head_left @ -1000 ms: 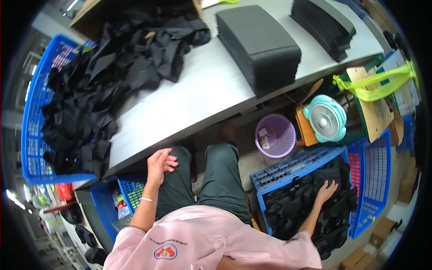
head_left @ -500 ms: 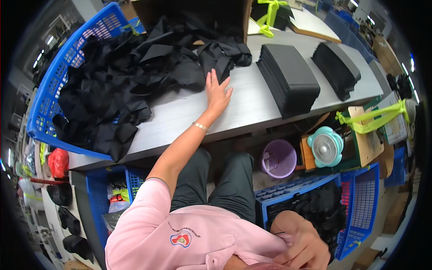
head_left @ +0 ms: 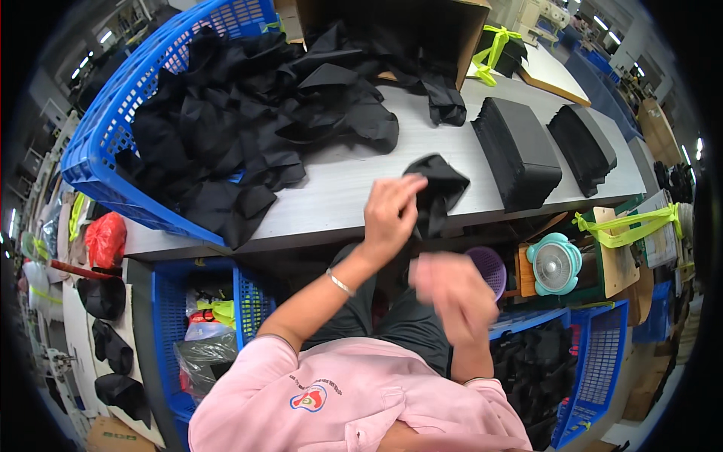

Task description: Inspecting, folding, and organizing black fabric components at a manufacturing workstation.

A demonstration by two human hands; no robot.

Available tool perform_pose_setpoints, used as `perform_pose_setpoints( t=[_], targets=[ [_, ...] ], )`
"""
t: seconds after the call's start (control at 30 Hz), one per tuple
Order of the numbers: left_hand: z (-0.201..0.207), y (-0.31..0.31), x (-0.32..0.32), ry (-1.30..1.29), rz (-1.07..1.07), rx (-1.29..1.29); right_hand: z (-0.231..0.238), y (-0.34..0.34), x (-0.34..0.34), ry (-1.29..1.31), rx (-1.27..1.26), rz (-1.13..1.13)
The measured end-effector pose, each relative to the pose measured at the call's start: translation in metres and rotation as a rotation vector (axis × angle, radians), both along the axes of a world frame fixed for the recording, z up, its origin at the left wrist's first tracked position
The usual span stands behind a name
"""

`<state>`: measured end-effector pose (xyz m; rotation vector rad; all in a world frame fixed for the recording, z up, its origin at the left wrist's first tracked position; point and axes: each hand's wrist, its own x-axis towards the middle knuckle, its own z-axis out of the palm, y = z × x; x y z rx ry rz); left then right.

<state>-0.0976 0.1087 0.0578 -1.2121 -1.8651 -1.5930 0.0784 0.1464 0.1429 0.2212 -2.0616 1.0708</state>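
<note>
So the left hand (head_left: 392, 215) is pinched shut on a small black fabric piece (head_left: 437, 192), holding it by one edge just over the front lip of the grey surface (head_left: 339, 188), and the rest of the cloth droops down from the fingers. The right hand (head_left: 452, 297) is lower, in front of the person's lap, and it's motion-blurred, so I honestly can't tell if it's open or closed; it doesn't look like it's got anything in it, and it sits near the fabric but apart from it. Going by how the piece sags, I'd say it's super light and floppy, no stiffness at all, not fragile, maybe a bit slick, so it'll fold over itself unless you catch it at two corners or along a seam and spread it out. Behind it there's a big messy heap of black fabric pieces (head_left: 256, 120) spilling out of a blue basket (head_left: 113, 128) onto the surface, and to the right two neat stacks of black pieces (head_left: 520, 151) standing side by side. Under the surface I can see a purple bin (head_left: 491, 267) and a small teal fan (head_left: 553, 262).
</note>
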Motion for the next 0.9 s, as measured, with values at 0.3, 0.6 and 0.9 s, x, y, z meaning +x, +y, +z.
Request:
perform_pose_setpoints(
  t=[0.3, 0.6, 0.9],
  targets=[
    [-0.004, -0.088, 0.061, -0.115, -0.448, -0.088, -0.126, -0.014, -0.128, -0.347, -0.300, -0.407],
    [-0.005, -0.143, 0.087, -0.316, -0.734, -0.134, -0.099, -0.017, -0.155, -0.155, -1.719, -0.108],
    [-0.024, -0.149, -0.007, -0.525, -0.145, -0.176, -0.077, -0.058, -0.159, -0.276, -1.592, -0.108]
  ],
)
